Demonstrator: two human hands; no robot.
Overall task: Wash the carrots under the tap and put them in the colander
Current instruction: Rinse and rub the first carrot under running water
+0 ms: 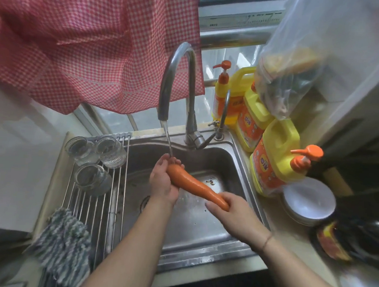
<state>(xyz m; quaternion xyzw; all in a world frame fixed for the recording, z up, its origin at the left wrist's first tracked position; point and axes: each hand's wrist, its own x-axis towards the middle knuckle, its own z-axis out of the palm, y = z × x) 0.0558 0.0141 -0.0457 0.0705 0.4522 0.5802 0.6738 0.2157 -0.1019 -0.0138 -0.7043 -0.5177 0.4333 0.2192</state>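
One orange carrot (194, 184) lies slantwise over the steel sink (233, 164), its thick end up under the running tap (176, 82). A thin stream of water (168, 140) falls onto that thick end. My left hand (163, 181) grips the thick end, fingers curled round it. My right hand (231, 212) grips the thin end lower right. No colander is in view.
A wire rack (94, 204) spans the sink's left part, bearing three upturned glass jars (96, 158) and a striped cloth (64, 244). Yellow detergent bottles (272, 160) stand right of the sink, white bowls (310, 200) beside them. A red checked cloth (97, 46) hangs above.
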